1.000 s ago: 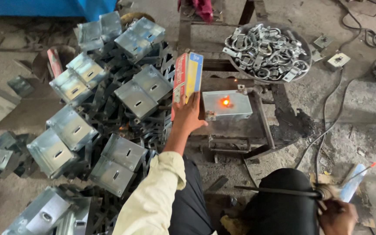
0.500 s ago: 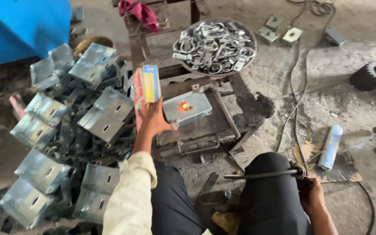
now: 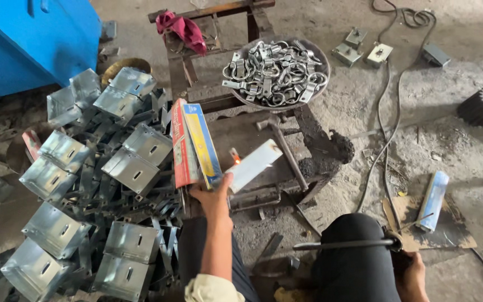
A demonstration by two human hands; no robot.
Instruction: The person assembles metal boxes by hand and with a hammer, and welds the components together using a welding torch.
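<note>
a flat red, blue and yellow box [image 3: 195,144] is gripped upright by the left hand [image 3: 213,197] beside a glowing metal plate [image 3: 254,164]; a dark rod [image 3: 345,244] is clenched by the right hand [image 3: 411,269] above the knee.

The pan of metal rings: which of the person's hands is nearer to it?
Left. The left hand holds a box below the pan of metal rings; the right hand grips a rod far lower right.

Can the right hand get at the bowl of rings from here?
Probably not as things stand: the right hand grips a rod holder low by the knee, and the bowl sits far across the stand.
</note>
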